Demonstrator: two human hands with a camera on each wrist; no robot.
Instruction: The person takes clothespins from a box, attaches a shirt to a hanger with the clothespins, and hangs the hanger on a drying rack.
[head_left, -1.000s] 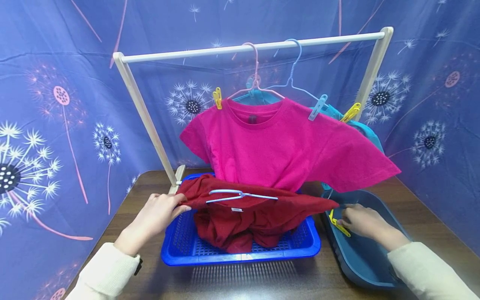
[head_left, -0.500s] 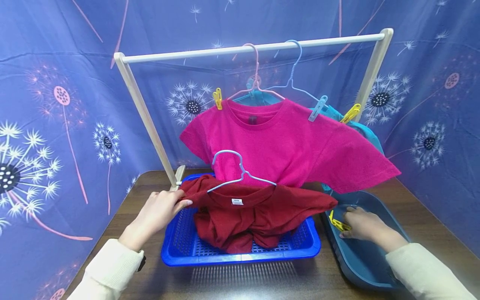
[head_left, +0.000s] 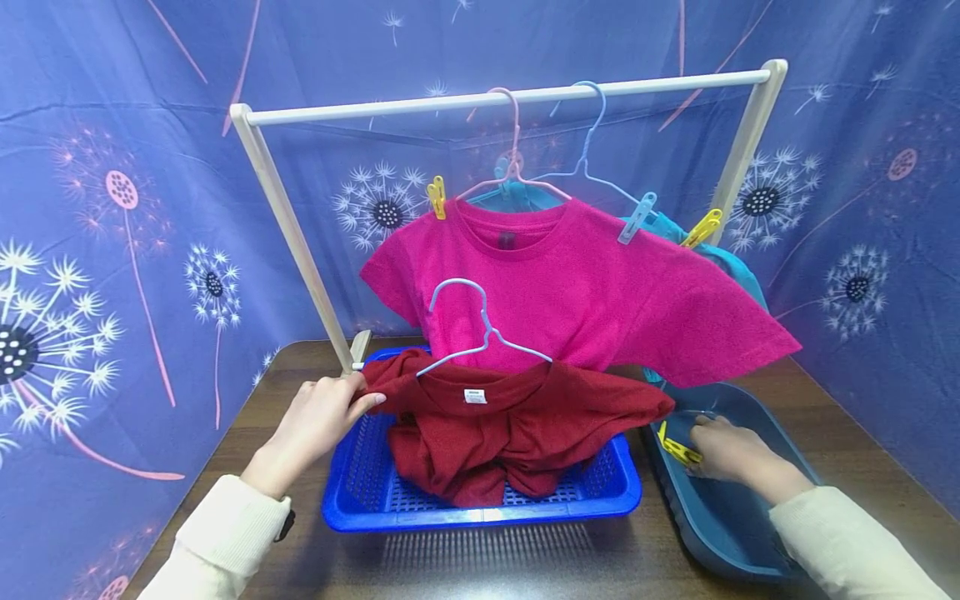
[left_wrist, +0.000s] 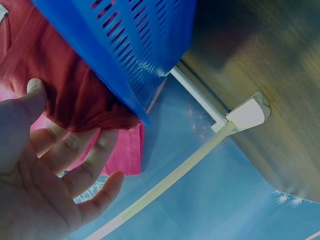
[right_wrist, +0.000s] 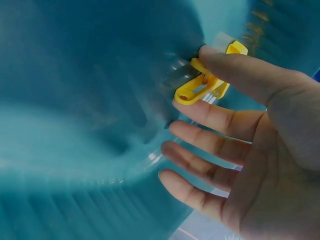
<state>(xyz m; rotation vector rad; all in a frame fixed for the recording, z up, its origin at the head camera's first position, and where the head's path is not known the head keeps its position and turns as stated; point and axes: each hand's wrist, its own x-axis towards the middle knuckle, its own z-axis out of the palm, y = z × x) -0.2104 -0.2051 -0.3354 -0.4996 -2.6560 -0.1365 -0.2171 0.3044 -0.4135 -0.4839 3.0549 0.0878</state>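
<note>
Head view: left hand [head_left: 318, 417] pinches red shirt [head_left: 517, 417]

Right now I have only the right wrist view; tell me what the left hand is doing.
Observer: The left hand pinches the red shirt at its shoulder, over the basket.
Operator: Say whether it's on a hanger.
Observer: Yes, a blue hanger sits in its collar, hook up, off the rail.
Operator: Place my clip.
Observer: The right hand holds the clip in a tub right of the basket.
</note>
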